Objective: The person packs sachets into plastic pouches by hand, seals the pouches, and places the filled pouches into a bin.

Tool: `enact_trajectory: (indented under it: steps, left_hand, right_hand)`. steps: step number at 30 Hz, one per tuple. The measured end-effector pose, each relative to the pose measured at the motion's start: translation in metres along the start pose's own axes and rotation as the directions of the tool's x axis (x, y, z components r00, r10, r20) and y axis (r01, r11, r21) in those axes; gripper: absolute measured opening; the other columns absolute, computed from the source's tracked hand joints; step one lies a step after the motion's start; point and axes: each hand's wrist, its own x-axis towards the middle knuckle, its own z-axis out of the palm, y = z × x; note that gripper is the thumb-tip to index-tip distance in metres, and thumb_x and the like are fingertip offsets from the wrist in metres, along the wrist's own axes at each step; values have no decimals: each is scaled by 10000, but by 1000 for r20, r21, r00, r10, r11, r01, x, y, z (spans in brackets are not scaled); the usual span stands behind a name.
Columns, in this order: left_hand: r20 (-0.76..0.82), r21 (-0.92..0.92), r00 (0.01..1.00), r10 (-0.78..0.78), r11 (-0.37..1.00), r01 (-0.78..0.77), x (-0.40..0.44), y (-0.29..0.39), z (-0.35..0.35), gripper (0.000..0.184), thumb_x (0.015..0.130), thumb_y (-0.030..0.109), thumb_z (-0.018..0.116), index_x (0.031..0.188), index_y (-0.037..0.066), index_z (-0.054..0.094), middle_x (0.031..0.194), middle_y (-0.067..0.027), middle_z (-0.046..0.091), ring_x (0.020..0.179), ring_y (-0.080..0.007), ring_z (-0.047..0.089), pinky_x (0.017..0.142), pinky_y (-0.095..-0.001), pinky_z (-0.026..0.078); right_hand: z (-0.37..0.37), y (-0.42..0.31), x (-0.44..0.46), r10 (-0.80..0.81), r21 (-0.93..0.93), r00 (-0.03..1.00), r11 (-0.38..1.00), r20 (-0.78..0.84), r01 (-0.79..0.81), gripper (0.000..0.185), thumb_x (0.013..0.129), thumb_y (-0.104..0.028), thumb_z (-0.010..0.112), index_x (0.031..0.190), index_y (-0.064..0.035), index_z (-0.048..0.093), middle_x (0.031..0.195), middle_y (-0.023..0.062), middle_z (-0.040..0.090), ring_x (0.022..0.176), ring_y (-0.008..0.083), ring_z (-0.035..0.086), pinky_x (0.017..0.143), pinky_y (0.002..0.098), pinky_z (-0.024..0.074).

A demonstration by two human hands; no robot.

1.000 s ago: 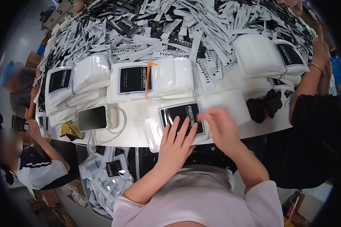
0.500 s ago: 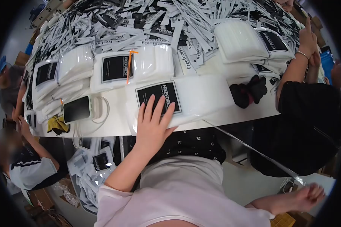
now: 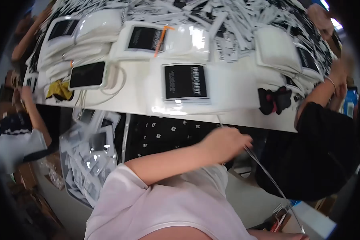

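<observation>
A clear bag with a black FREEFOREST label [image 3: 187,82] and white contents lies flat near the table's front edge. From that edge a thin, shiny clear plastic strip [image 3: 270,176] runs down to the right. My left hand [image 3: 224,145] is off the bag, just below the table edge, its fingers closed around the strip. At the bottom border, my right hand [image 3: 286,236] is mostly cut off; the strip's lower end reaches its fingers, which appear closed on it.
Stacked white packs [image 3: 84,40] stand at left, another stack [image 3: 278,50] at right. A phone [image 3: 88,75], yellow-black cloth [image 3: 60,90] and dark gloves [image 3: 274,100] lie nearby. Loose sachets [image 3: 224,20] cover the back. A co-worker's dark sleeve [image 3: 316,140] is close on the right.
My left hand has left the bag's label, moved right and down, and closed on the strip. My right hand has dropped lower, nearly out of view. The view has shifted.
</observation>
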Motion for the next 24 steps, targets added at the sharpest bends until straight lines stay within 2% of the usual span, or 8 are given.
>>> enact_trajectory:
  steps: [3, 4, 5, 8, 10, 18, 23, 24]
  left_hand:
    - [-193, -332, 901, 388, 839, -432, 1, 58, -2, 183, 749, 130, 585, 909, 50, 547, 803, -31, 540, 729, -251, 504, 655, -350, 416]
    - [-194, -438, 884, 425, 769, -466, 0, 75, -1, 188, 750, 132, 589, 908, 40, 544, 805, -39, 530, 738, -252, 497, 669, -357, 413]
    - [-202, -539, 863, 463, 683, -493, -3, 85, 0, 193, 752, 134, 592, 906, 30, 540, 807, -48, 521, 747, -254, 490, 682, -365, 410]
    - [-176, -570, 892, 416, 695, -437, -16, 82, -1, 214, 752, 123, 594, 936, 25, 545, 848, -68, 526, 802, -257, 492, 733, -380, 411]
    - [-284, -459, 914, 290, 796, -395, -33, 58, -6, 309, 757, 77, 576, 1058, 15, 544, 908, -91, 520, 867, -264, 495, 796, -358, 406]
    - [-235, -618, 921, -311, 779, 105, -116, 28, -28, 400, 810, 10, 435, 1207, 27, 484, 943, -85, 475, 805, -196, 478, 720, -292, 419]
    - [-142, -953, 717, -683, 289, 86, -154, 18, -26, 351, 857, 46, 310, 1161, 23, 484, 952, -68, 466, 734, -120, 437, 656, -241, 395]
    - [-188, -900, 745, -640, 417, 131, -155, 19, -32, 345, 854, 50, 317, 1146, 18, 498, 970, -77, 472, 735, -123, 441, 660, -240, 397]
  right_hand:
    - [-27, 46, -41, 406, -591, 890, 777, 207, -218, 406, 874, -427, 474, 889, -22, 490, 658, 23, 422, 579, 117, 408, 544, 232, 359]
    - [-24, 69, -60, 688, -250, 506, 689, 520, -680, 492, 867, -476, 455, 988, -1, 494, 740, 58, 488, 648, 138, 464, 575, 249, 401]
    - [-21, 91, -78, 747, -257, -43, 174, 664, -951, 594, 861, -525, 435, 1088, 20, 498, 821, 94, 553, 716, 159, 520, 605, 266, 443]
    - [-7, 108, -208, 686, -437, -607, -439, 402, -785, 832, 821, -692, 265, 1221, 18, 429, 1130, 206, 557, 736, 196, 553, 623, 268, 433]
    - [47, 56, -258, 785, -712, -533, -176, 316, -680, 803, 831, -684, 263, 1207, 6, 427, 1119, 153, 548, 974, 208, 533, 782, 259, 420]
    - [80, 85, -328, 378, -654, -818, -493, 434, -574, 222, 911, -148, 469, 1082, -13, 511, 923, 108, 596, 694, 106, 572, 600, 195, 465]
    - [89, 70, -362, 396, -848, -773, 414, 495, -331, 287, 953, -208, 386, 1012, -1, 576, 991, 67, 609, 762, 99, 562, 688, 214, 460]
    - [73, 67, -373, 359, -891, -817, 231, 452, -392, 285, 951, -207, 392, 997, 10, 571, 917, 58, 602, 788, 117, 560, 745, 224, 457]
